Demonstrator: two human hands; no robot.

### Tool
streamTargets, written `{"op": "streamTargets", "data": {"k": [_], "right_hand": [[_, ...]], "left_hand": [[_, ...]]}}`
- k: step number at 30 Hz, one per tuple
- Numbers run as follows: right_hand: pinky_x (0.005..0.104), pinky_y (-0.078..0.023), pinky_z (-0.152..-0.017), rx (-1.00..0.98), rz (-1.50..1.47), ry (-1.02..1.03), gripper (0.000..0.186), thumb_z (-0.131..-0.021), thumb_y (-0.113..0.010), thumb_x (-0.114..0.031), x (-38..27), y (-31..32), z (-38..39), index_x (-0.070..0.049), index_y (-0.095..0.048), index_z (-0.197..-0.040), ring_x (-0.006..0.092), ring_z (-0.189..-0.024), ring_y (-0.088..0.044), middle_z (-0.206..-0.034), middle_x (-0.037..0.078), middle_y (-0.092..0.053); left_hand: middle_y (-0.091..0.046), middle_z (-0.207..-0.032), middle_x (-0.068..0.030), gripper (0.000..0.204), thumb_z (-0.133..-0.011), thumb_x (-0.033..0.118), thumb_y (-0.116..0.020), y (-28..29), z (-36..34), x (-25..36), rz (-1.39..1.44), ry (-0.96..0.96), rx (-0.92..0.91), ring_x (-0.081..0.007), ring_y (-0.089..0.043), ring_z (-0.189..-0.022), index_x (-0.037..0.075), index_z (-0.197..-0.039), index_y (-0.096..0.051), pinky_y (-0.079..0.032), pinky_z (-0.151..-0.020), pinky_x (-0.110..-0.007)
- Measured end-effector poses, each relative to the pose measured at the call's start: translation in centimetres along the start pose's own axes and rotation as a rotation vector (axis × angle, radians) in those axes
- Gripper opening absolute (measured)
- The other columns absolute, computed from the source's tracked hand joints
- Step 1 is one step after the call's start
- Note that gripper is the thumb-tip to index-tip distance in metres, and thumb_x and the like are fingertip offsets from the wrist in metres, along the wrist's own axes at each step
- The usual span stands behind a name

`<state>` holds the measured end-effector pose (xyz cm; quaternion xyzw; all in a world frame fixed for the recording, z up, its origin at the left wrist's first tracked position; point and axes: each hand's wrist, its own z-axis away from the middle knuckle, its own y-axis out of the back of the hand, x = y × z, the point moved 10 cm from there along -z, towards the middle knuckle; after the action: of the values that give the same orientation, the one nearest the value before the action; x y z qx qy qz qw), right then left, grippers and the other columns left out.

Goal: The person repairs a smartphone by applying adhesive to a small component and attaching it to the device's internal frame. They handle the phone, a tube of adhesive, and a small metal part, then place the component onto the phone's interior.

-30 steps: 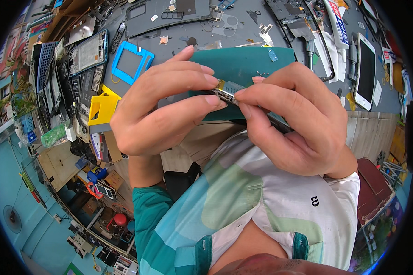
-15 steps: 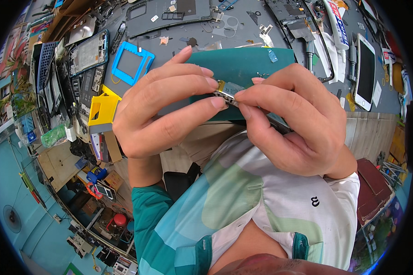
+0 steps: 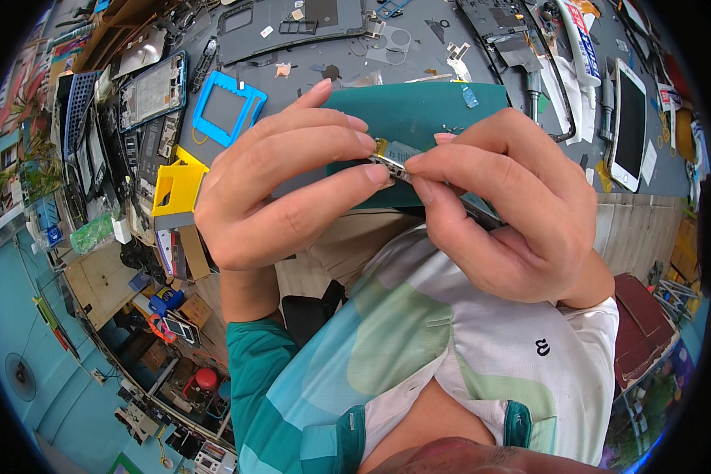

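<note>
A small flat silver battery (image 3: 400, 150) with yellow tape at one end is held between my hands over the edge of a dark green mat (image 3: 419, 103). A narrow metallic strip, like a small circuit board, runs along its near edge. My left hand (image 3: 280, 178) is closed on its left end, with thumb and fingertips around it. At the right end, my right hand (image 3: 517, 209) pinches the strip between thumb and forefinger. My fingertips hide both ends. A dark edge shows beneath my right hand; I cannot make out what it belongs to.
Left of the mat lie a blue frame (image 3: 229, 109), a yellow holder (image 3: 178, 183) and a stripped phone housing (image 3: 153, 91). A white phone (image 3: 629, 126) and a white tube (image 3: 579, 43) are at the right. Loose small parts litter the grey bench (image 3: 292, 67).
The battery's metallic strip has tilted slightly and catches more light. Both hands keep nearly the same place and grip.
</note>
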<state>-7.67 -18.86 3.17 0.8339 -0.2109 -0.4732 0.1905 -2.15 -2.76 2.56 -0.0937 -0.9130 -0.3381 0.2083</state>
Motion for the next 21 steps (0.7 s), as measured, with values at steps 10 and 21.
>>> {"op": "streamTargets", "data": {"k": [10,21], "right_hand": [[0.036,-0.067,-0.077,0.011,-0.018,0.017,0.035,-0.077,-0.08,0.015,0.11,-0.02,0.07,0.004,-0.08,-0.11,0.022,-0.074,-0.072,-0.09,0.015,-0.072],[0.0342,-0.064,-0.073,0.024,-0.011,0.042,0.035,-0.076,-0.081,0.015,-0.04,0.04,0.03,0.004,-0.079,-0.109,0.0222,-0.074,-0.071,-0.091,0.014,-0.072]], "left_hand": [[-0.078,-0.109,-0.0213,0.023,-0.084,0.004,-0.091,0.02,-0.16,0.03,0.005,-0.008,0.002,-0.0379,-0.081,-0.101,-0.002,-0.104,-0.081,-0.064,-0.104,-0.063],[-0.078,-0.11,-0.0214,0.022,-0.085,0.003,-0.09,0.04,-0.08,0.16,0.006,0.008,0.018,-0.038,-0.08,-0.103,-0.002,-0.104,-0.081,-0.064,-0.104,-0.062]]}}
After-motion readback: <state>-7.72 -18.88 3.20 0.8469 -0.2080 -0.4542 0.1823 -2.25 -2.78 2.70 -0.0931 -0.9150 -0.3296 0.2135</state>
